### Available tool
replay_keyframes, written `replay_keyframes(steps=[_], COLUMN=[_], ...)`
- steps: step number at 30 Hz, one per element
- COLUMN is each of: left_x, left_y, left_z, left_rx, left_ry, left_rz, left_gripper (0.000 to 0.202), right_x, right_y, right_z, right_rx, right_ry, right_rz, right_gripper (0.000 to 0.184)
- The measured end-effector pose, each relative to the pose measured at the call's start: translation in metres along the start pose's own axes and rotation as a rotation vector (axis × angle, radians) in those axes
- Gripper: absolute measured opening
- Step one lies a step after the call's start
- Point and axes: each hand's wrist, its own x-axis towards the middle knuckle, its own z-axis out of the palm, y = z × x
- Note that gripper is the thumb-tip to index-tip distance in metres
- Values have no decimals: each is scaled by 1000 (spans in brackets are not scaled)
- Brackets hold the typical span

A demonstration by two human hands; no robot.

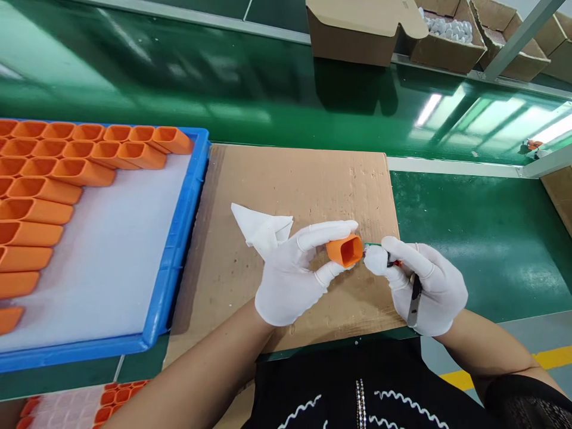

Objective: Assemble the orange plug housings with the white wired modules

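Note:
Both my hands wear white gloves over a sheet of brown cardboard. My left hand is closed on a small orange hollow casing, its square opening turned to the right. My right hand pinches a small part with a green and red bit just right of that opening, and also grips metal tweezers that point down along the palm. A crumpled white cloth lies just left of my left hand.
A blue tray with a white liner stands at the left, holding rows of several orange casings. A green conveyor belt runs behind the cardboard. Open cartons stand at the back right. More orange casings sit below left.

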Motion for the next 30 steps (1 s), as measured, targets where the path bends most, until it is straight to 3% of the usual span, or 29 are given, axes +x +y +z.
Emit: replay_keyframes(steps=[4, 12, 20, 30], left_x=[3, 3, 2, 0], left_y=[6, 7, 6, 8], left_z=[0, 0, 0, 3], left_rx=[91, 145, 231, 379], left_ry=[-21, -57, -84, -77], left_rz=[-25, 61, 120, 173], left_gripper=[35, 34, 38, 31], right_x=[5, 2, 5, 0], right_y=[-5, -4, -10, -15], right_z=[0, 3, -6, -5], right_rx=[-46, -171, -280, -420], right_ry=[-22, -60, -205, -239], right_rz=[-20, -16, -46, -18], right_gripper=[28, 17, 28, 35])
